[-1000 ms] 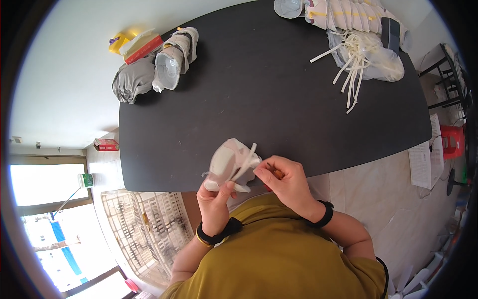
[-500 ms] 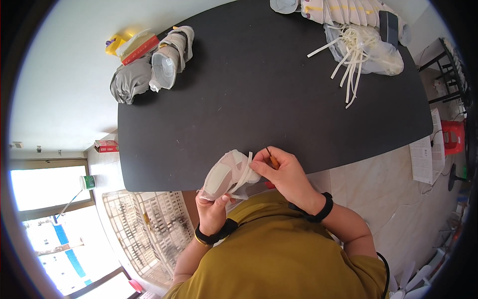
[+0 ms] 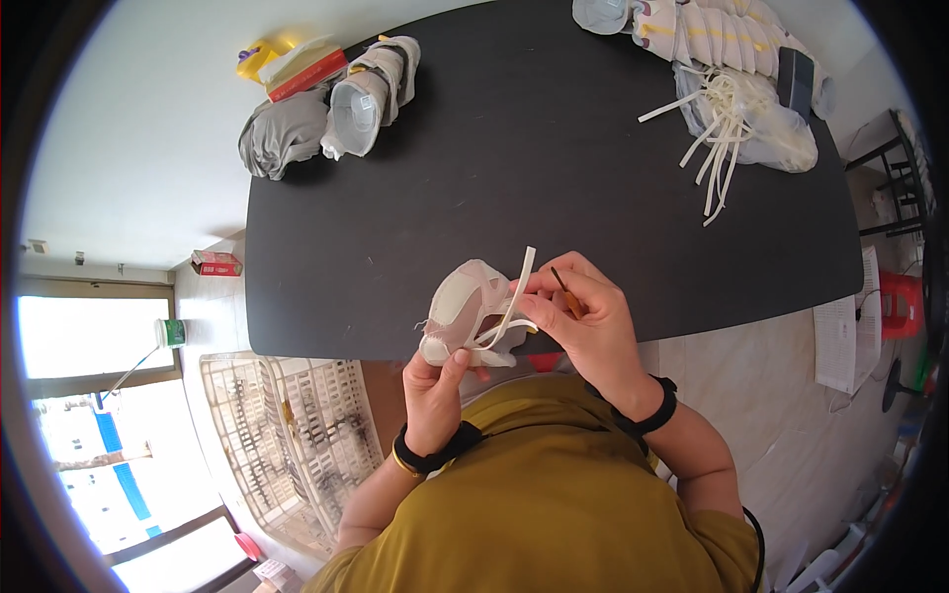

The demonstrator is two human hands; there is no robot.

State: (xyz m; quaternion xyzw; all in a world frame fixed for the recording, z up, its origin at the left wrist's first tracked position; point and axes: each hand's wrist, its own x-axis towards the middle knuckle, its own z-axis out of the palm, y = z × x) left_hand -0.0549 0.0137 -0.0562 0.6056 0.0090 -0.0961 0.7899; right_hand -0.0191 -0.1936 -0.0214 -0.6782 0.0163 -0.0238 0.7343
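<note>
Head view: your left hand (image 3: 432, 397), thumb and fingers closed, grips the near end of a pale pink and cream fabric shoe upper (image 3: 457, 299) at the near edge of the long matte-black table (image 3: 494, 188). Your right hand (image 3: 605, 321), fingers curled, holds a slim dark-shafted tool with an orange-brown handle (image 3: 572, 303); you cannot tell whether its fingertips also pinch the flat white lace (image 3: 524, 273). Best keep the upper steady, the lace untwisted, and the tool's tip clear of your left thumb.

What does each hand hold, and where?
The left hand holds the pale fabric piece by its near end; the right hand holds an orange-handled tool by its handle; any grip on the white strip is unclear.
</note>
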